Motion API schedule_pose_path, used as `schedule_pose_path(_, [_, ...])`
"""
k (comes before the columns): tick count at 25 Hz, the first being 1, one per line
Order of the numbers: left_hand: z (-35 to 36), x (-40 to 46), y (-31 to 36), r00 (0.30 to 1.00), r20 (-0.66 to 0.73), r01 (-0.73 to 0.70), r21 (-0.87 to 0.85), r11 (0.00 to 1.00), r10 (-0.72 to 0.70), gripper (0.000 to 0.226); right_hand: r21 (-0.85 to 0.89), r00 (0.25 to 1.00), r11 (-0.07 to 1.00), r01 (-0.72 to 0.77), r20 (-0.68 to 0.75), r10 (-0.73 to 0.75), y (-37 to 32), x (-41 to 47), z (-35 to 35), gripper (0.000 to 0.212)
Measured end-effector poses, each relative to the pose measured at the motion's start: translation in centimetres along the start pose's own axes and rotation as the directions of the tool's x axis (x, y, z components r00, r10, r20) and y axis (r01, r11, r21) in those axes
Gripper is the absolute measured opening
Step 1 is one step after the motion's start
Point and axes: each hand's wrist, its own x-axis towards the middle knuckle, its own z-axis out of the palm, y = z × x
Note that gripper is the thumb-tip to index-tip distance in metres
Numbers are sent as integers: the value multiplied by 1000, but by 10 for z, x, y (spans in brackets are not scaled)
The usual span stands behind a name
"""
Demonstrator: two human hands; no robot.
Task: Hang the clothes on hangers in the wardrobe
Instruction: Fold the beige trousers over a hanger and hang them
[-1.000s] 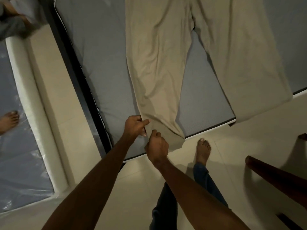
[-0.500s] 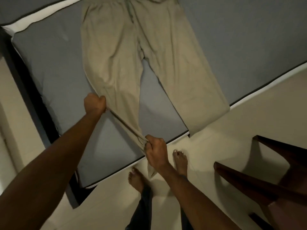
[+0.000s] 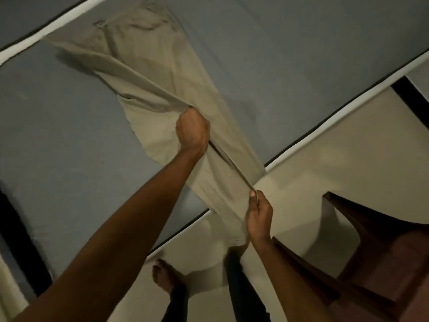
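A pair of beige trousers lies on a grey mattress, its waistband toward the far edge. One leg is folded over onto the other. My left hand grips the folded leg's edge in a fist about halfway up the leg. My right hand pinches the hem end of the leg, which hangs off the mattress's near edge over the floor. The fabric edge is stretched taut between my two hands. No hanger or wardrobe is in view.
A dark wooden chair stands close at the lower right. The pale tiled floor runs along the mattress edge. My bare feet stand by the near edge. A dark bed frame shows at the left.
The left trouser leg has been swung over to the right onto the other leg. My left hand moved right and farther up the leg; my right hand kept its hold on the hem.
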Motion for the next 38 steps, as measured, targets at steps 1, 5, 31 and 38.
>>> schedule_pose_path(1, [19,-2,24,999,47,-19,27,999,18,22,5,999,999,-37,-14,37,13,15,-14,36])
schedule_pose_path(5, [93,-5,58,936,314,-133,-104,986,159,25,-199,974,954,-223,-7,226,85,78,-46,31])
schedule_pose_path(31, [-90,348,-215,755,224,479,-830,285,-616,30,-520,841,660,541,350,-413,-149,260,238,43])
schedule_pose_path(38, [-122,411,-79,945,-51,155,-798,582,-322,17,-291,898,911,291,413,-154,-172,281,255,10])
